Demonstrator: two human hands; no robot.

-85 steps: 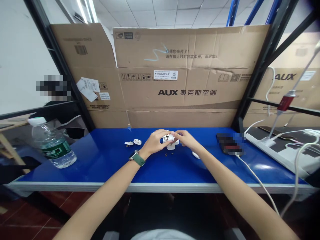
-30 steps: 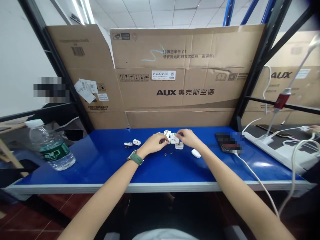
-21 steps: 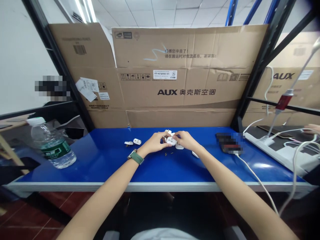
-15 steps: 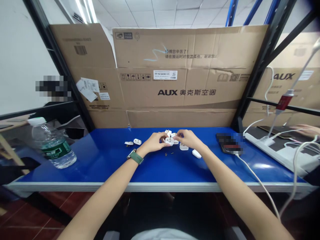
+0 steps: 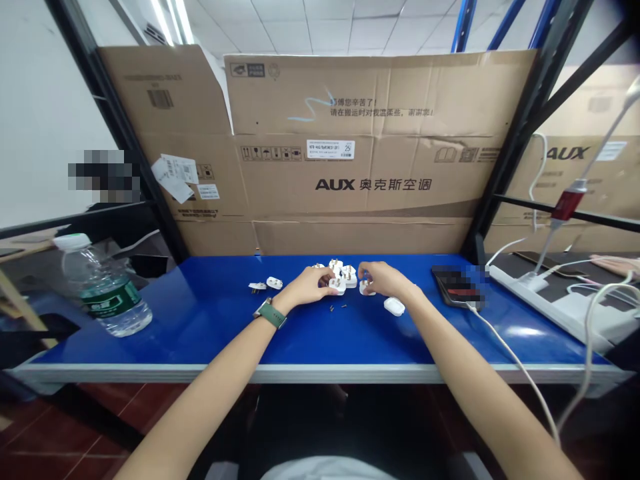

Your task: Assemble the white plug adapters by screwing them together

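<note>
My left hand (image 5: 307, 285), with a green watch on its wrist, pinches a white plug part (image 5: 337, 285) just above the blue table (image 5: 210, 320). Close beside it my right hand (image 5: 384, 279) has its fingers closed on another small white plug piece (image 5: 365, 289) that rests on the table. More white plug parts (image 5: 347, 273) lie just behind the hands. Two tiny dark screws (image 5: 337, 307) lie in front of them. A white oval piece (image 5: 394, 306) sits beside my right wrist.
Two small white pieces (image 5: 267, 284) lie left of my hands. A water bottle (image 5: 103, 287) stands at the table's left end. A phone (image 5: 457, 287) with a white cable lies on the right, beyond it a power strip (image 5: 540, 297). Cardboard boxes (image 5: 360, 147) wall the back. Another person's hand (image 5: 617, 265) shows far right.
My hands have drawn apart. The right hand moved right and down to the table with one white piece, while the left keeps its own piece.
</note>
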